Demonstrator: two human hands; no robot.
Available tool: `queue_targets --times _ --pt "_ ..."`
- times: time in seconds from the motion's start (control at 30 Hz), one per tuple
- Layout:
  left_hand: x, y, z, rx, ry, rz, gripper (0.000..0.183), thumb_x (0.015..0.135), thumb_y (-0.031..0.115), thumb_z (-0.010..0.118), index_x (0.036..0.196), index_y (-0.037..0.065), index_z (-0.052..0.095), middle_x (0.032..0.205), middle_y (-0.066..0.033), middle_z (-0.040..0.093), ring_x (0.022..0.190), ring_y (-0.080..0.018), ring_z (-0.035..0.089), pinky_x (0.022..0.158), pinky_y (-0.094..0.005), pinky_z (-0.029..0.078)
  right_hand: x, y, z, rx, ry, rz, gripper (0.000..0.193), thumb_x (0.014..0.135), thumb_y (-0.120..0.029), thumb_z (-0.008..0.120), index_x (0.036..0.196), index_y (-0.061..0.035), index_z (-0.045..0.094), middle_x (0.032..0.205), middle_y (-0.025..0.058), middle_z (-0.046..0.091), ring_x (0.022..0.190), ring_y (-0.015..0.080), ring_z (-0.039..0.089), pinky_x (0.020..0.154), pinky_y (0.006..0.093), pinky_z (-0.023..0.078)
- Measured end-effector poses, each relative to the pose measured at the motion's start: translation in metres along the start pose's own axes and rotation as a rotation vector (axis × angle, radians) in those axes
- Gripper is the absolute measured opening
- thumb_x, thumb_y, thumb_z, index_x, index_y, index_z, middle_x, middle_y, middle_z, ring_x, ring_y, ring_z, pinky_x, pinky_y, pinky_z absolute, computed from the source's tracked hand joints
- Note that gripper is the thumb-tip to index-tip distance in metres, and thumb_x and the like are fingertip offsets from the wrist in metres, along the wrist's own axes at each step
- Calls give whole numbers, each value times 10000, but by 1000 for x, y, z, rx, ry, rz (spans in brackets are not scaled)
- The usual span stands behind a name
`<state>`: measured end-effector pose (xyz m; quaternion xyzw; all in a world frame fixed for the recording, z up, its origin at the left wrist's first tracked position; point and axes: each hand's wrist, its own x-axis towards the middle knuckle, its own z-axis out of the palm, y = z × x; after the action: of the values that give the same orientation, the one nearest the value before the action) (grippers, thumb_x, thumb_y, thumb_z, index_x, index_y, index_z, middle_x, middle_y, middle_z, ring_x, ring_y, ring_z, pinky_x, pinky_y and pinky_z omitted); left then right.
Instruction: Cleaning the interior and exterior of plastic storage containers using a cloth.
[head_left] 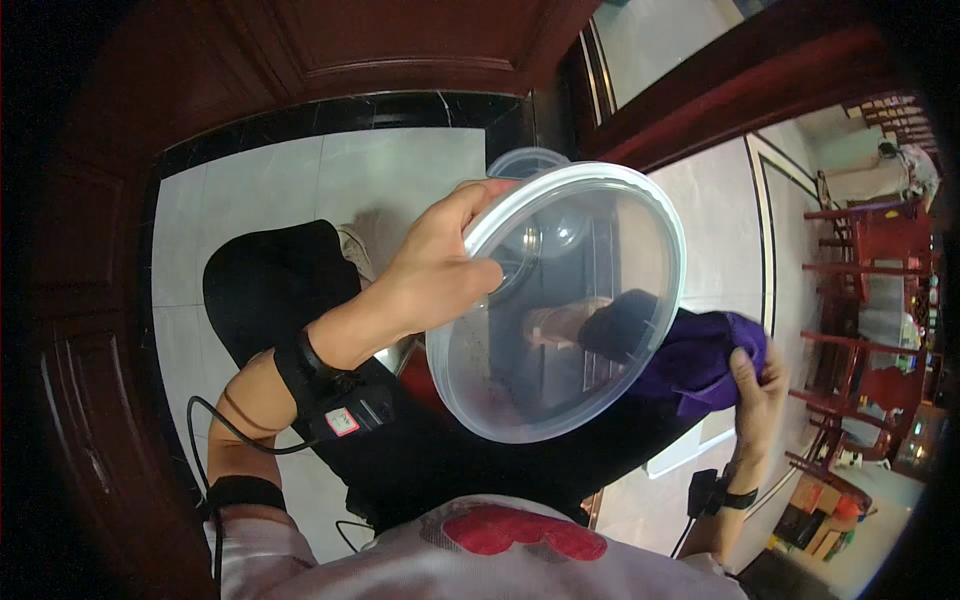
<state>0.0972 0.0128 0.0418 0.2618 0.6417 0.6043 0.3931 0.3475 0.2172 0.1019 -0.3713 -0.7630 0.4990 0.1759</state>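
Observation:
My left hand is closed on the rim of a large, round, clear plastic lid, thumb in front and fingers mostly hidden behind. The lid is tilted above my lap, and light glints on its see-through face. A second curved piece of clear plastic shows past its far edge; whether the two are joined I cannot tell. At the right, my right hand grips a bunched purple cloth, its thumb pressed on the outer end. Part of the cloth passes behind the lid's right edge, so contact between them cannot be made out.
Dark red wood panels stand ahead and to the left. Pale floor tiles with a black border lie below my black-clad legs. Wooden chairs and boxes are at the far right. Cables hang from the wrist straps.

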Motion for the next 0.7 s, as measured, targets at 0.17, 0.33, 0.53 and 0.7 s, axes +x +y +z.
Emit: queue_targets --times 0.17,0.33,0.53,0.7 --pt "-8 -14 14 -4 -134 35 641 584 -18 473 1219 -34 384 1110 -106 490 1037 -159 460 902 -266 358 14 -8 69 -81 -419 -64 305 799 -120 599 1057 19 517 878 109 607 799 153 572 707 256 450" --pt "-8 -29 25 -47 -150 -106 657 550 -7 465 1202 -42 394 1108 -107 494 1052 -166 453 923 -256 328 28 86 195 -248 -856 -142 233 820 -155 484 1007 -23 526 901 214 576 850 348 563 750 398 437" --pt "-12 -47 21 18 -142 -40 665 542 9 477 1199 -45 392 1115 -114 485 1069 -171 438 943 -262 307 8 170 279 251 -1267 201 297 739 -136 491 1008 -21 537 911 241 561 844 399 537 745 425 438" --pt "-16 -57 16 165 -160 47 613 564 -64 462 1174 -11 425 1109 -138 474 1050 -256 474 898 -306 366 32 225 230 -1235 -1495 -377 296 748 -205 511 1006 -94 603 999 144 573 938 287 545 775 412 423"
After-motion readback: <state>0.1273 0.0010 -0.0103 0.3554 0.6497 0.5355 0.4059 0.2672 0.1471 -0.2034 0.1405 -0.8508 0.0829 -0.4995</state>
